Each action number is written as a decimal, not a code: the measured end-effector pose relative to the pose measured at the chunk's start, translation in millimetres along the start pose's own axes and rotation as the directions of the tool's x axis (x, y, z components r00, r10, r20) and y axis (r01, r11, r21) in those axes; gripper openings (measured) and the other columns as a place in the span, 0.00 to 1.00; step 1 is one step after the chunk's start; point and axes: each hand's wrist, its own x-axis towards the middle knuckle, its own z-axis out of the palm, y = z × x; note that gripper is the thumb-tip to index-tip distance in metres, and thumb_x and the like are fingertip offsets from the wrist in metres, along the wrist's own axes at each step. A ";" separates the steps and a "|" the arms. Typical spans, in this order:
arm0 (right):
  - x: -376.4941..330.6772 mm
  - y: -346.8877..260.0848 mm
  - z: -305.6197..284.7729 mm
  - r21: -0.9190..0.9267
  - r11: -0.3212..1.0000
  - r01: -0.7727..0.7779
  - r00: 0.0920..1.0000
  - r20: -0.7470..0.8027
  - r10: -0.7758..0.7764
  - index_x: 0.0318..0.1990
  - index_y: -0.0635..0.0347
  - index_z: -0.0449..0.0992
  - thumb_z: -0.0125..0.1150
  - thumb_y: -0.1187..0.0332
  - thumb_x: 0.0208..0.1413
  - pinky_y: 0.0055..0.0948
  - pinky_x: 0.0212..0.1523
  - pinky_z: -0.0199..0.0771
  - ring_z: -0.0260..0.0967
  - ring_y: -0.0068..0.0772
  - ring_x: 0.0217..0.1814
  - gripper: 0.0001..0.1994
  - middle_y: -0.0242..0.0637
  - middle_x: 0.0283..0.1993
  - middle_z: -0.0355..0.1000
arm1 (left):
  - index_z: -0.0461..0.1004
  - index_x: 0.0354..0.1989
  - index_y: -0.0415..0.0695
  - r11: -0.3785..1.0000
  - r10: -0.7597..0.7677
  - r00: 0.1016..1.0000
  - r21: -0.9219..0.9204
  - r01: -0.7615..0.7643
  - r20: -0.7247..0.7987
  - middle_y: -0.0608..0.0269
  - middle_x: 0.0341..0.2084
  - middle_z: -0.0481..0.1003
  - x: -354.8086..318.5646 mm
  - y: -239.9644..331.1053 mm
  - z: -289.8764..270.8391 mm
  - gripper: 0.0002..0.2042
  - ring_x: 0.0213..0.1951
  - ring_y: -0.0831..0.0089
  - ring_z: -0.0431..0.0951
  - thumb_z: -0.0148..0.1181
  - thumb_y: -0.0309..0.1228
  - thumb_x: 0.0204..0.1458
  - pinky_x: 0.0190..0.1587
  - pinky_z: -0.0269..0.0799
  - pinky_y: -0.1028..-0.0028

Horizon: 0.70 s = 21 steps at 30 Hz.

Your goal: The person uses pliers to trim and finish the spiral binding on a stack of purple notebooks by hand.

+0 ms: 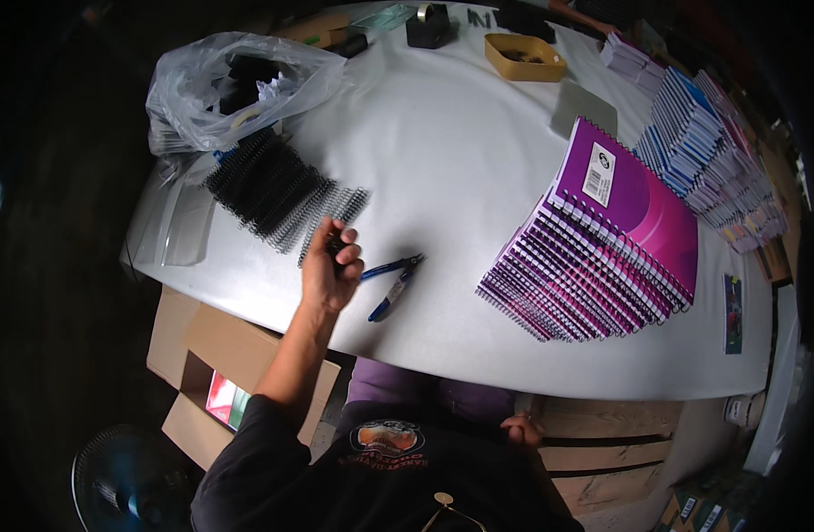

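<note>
My left hand [331, 266] is raised over the left part of the table, its fingers curled around a small dark piece that looks like black spiral binding coil. Just beyond it lies a pile of black spiral binding coils [269, 186], thinning out toward the hand. Blue-handled pliers [394, 282] rest on the cloth to the right of that hand. Low by my lap, my right hand [522, 430] is closed, and whatever it may hold is hidden. A fanned stack of purple spiral notebooks [637, 191] stands on the right side of the table.
A clear plastic bag [180, 89] sits at the far left. At the back are a tape dispenser [427, 27] and a yellow tray [504, 66]. More notebooks [691, 133] are stacked far right. An open cardboard box [229, 341] and a fan [127, 483] stand below the left edge.
</note>
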 end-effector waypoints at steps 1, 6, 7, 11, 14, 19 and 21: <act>-18.6 20.6 -2.8 0.018 0.926 -0.377 0.926 -0.006 0.378 0.27 0.63 0.73 0.48 0.54 0.58 0.25 0.27 0.62 0.64 0.24 0.24 0.20 0.31 0.21 0.67 | 0.65 0.30 0.51 0.977 0.176 0.977 0.139 -0.159 -0.121 0.69 0.22 0.66 2.7 14.0 12.4 0.09 0.15 0.83 0.58 0.49 0.41 0.58 0.13 0.49 0.86; -9.5 152.4 -16.5 0.144 0.605 -0.783 0.583 -0.167 0.795 0.38 0.64 0.73 0.46 0.59 0.59 0.33 0.46 0.65 0.69 0.34 0.41 0.16 0.42 0.35 0.73 | 0.68 0.30 0.40 -0.464 0.745 0.036 0.556 -0.689 0.666 0.64 0.19 0.71 66.9 141.1 58.8 0.10 0.16 0.81 0.66 0.49 0.33 0.59 0.19 0.58 0.83; -5.2 177.3 -16.0 0.123 0.557 -0.821 0.528 -0.206 0.824 0.38 0.64 0.73 0.46 0.59 0.59 0.34 0.46 0.65 0.69 0.34 0.41 0.16 0.42 0.35 0.73 | 0.71 0.33 0.39 -0.678 0.668 -0.087 0.556 -0.481 0.739 0.61 0.22 0.72 81.3 163.4 75.4 0.09 0.22 0.73 0.72 0.55 0.33 0.56 0.29 0.68 0.75; 11.0 246.8 26.3 -0.002 0.440 -0.898 0.435 -0.153 0.887 0.39 0.64 0.73 0.46 0.58 0.59 0.35 0.46 0.65 0.69 0.36 0.41 0.17 0.43 0.36 0.73 | 0.66 0.54 0.46 -0.631 0.753 0.043 0.703 0.327 0.656 0.49 0.55 0.63 112.6 313.3 39.6 0.22 0.58 0.55 0.63 0.48 0.48 0.56 0.57 0.55 0.54; 8.3 279.6 20.6 -0.048 0.332 -0.942 0.333 -0.252 0.909 0.39 0.65 0.73 0.46 0.58 0.58 0.35 0.46 0.66 0.70 0.36 0.42 0.17 0.43 0.36 0.73 | 0.58 0.61 0.51 -0.746 0.623 0.287 0.663 -0.063 0.728 0.52 0.64 0.49 113.5 240.5 53.9 0.27 0.65 0.53 0.50 0.43 0.52 0.57 0.62 0.40 0.48; 1.5 290.1 33.0 -0.165 0.269 -0.949 0.302 -0.230 0.925 0.40 0.65 0.73 0.46 0.57 0.58 0.36 0.46 0.66 0.70 0.38 0.42 0.18 0.44 0.36 0.73 | 0.68 0.50 0.41 -0.651 0.121 0.744 0.618 -0.440 0.658 0.50 0.51 0.66 -7.1 75.4 22.5 0.17 0.56 0.55 0.64 0.58 0.28 0.50 0.59 0.56 0.63; -1.4 285.6 38.0 -0.220 0.274 -0.936 0.320 -0.209 0.924 0.40 0.65 0.73 0.45 0.56 0.58 0.37 0.46 0.66 0.70 0.38 0.42 0.19 0.45 0.37 0.73 | 0.67 0.51 0.42 -0.640 0.030 0.842 0.658 -0.398 0.538 0.50 0.52 0.65 -38.4 34.6 -4.8 0.20 0.56 0.53 0.63 0.60 0.29 0.47 0.58 0.58 0.60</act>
